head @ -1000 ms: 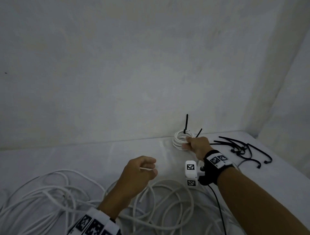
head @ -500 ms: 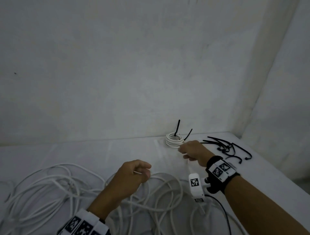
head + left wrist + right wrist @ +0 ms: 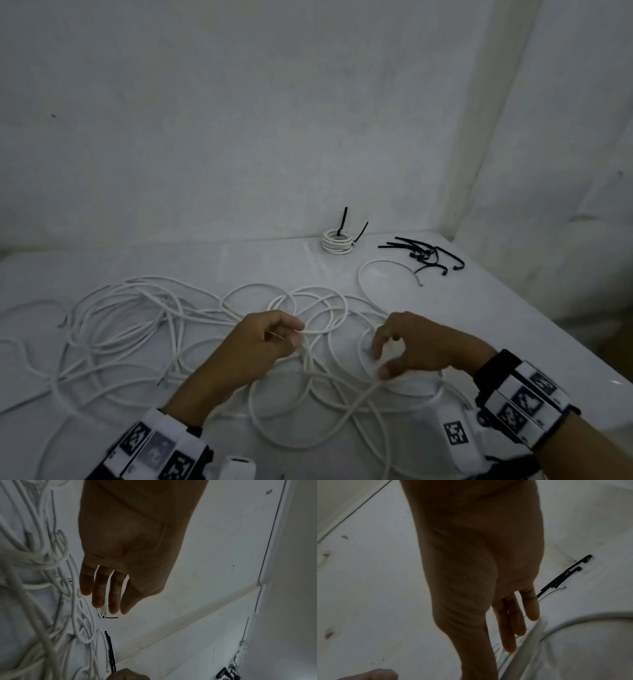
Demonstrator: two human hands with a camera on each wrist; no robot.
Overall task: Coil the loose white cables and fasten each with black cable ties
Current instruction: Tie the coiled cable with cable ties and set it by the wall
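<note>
a person's left hand [image 3: 263,342] pinches one strand of the loose white cables [image 3: 144,325] tangled across the tabletop [image 3: 239,260], while the right hand [image 3: 414,346] hovers over the tangle, grip half-curled and empty. one tied coil [image 3: 337,241] sits near the wall, spare black cable ties [image 3: 424,255] beside it. best approach: trace the pinched strand free before looping evenly.

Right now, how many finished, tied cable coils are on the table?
1. The tied coil sits at the back of the table by the wall, left of the spare black ties. None shows among the loose cables.
</note>
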